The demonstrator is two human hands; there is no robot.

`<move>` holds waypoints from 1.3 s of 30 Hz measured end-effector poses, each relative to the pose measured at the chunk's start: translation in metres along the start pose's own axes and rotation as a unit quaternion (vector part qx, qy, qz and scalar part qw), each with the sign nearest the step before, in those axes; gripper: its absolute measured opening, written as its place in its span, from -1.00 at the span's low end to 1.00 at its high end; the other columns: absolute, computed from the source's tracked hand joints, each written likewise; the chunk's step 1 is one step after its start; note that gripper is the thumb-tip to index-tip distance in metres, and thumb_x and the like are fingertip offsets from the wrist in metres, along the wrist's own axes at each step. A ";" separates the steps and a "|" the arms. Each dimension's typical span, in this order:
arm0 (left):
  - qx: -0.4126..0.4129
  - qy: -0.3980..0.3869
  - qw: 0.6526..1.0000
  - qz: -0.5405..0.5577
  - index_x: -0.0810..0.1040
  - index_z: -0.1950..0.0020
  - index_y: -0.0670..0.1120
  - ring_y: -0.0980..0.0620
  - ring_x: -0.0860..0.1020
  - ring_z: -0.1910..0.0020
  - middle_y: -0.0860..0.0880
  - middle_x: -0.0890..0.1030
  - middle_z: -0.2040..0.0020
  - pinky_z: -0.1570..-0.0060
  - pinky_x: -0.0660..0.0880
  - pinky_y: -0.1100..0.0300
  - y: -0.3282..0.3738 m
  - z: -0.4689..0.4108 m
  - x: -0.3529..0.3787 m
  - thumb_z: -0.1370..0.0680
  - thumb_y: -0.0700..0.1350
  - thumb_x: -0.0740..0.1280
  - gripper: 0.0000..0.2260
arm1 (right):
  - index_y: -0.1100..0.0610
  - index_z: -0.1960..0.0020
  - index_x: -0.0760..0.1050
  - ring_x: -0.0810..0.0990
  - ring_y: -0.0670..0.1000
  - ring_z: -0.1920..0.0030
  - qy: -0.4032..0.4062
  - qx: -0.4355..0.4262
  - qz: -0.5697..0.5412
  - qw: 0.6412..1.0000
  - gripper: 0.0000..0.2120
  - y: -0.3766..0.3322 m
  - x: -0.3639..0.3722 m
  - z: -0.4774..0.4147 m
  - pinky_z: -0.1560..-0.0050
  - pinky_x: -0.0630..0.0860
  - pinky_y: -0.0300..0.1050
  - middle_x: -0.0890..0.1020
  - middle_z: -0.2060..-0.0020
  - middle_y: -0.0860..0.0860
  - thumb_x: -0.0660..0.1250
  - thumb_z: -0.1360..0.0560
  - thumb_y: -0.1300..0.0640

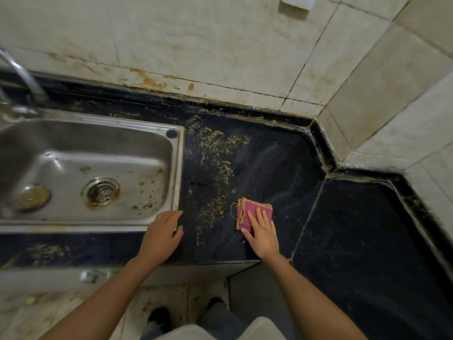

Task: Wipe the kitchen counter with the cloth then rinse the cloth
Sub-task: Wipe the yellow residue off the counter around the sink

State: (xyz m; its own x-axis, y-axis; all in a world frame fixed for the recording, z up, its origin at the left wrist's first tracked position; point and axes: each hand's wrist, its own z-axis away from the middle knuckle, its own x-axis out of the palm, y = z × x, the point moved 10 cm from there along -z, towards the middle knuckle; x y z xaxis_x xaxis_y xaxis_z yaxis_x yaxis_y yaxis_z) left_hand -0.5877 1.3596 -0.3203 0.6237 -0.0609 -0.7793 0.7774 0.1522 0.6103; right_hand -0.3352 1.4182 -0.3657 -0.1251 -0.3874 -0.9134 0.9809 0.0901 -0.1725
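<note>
Cloth (pixel 252 210) half hidden under flat right grip (pixel 263 233); faucet (pixel 24 77) top cropped.

Stained beige wall tiles (pixel 196 33) at the back, with a white socket (pixel 297 1) at the top edge. Below, grimy floor tiles (pixel 169 296), two dark shoes (pixel 159 317) and a metal cabinet knob (pixel 89 276).

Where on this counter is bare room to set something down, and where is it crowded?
Freest: the counter right of the seam, up to the tiled wall. Also bare behind the cloth, but yellow residue streaks it nearer the sink. Crowded: the front strip, with left hand and right hand.
</note>
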 end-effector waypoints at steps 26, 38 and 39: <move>-0.100 0.061 0.990 -0.082 0.54 -0.19 -0.27 -0.24 0.50 -0.18 -0.25 0.57 -0.16 -0.21 0.35 -0.10 0.014 -0.108 0.029 -0.49 0.04 0.04 -0.49 | 0.01 -0.52 -0.09 -0.19 0.09 -0.51 0.009 0.064 -0.023 0.998 -0.44 0.141 -0.136 -0.282 -0.47 -0.24 0.08 -0.11 -0.52 0.11 -0.13 -0.59 -0.18; -0.103 0.069 0.980 -0.155 0.52 -0.22 -0.26 -0.21 0.38 -0.29 -0.24 0.51 -0.26 -0.21 0.33 -0.12 0.031 -0.126 0.036 -0.50 0.02 0.04 -0.50 | -0.03 -0.52 -0.19 -0.20 0.14 -0.51 -0.029 -0.140 0.096 0.985 -0.29 0.027 -0.095 -0.256 -0.45 -0.23 0.10 -0.13 -0.51 0.16 -0.21 -0.48 -0.35; -0.109 0.064 0.978 -0.166 0.51 -0.24 -0.25 -0.21 0.35 -0.31 -0.23 0.48 -0.29 -0.22 0.32 -0.14 0.031 -0.127 0.037 -0.50 0.03 0.03 -0.50 | -0.02 -0.52 -0.16 -0.20 0.13 -0.51 -0.029 -0.177 0.120 0.976 -0.23 0.022 -0.083 -0.230 -0.45 -0.22 0.08 -0.10 -0.51 0.17 -0.27 -0.42 -0.38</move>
State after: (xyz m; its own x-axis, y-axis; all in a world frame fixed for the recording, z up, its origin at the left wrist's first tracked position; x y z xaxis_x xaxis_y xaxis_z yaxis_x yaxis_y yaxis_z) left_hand -0.5512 1.4869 -0.3485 0.3131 -0.0208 -0.9495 0.8913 0.3516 0.2863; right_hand -0.3376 1.6635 -0.3781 0.1202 -0.3661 -0.9228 0.8666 0.4921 -0.0824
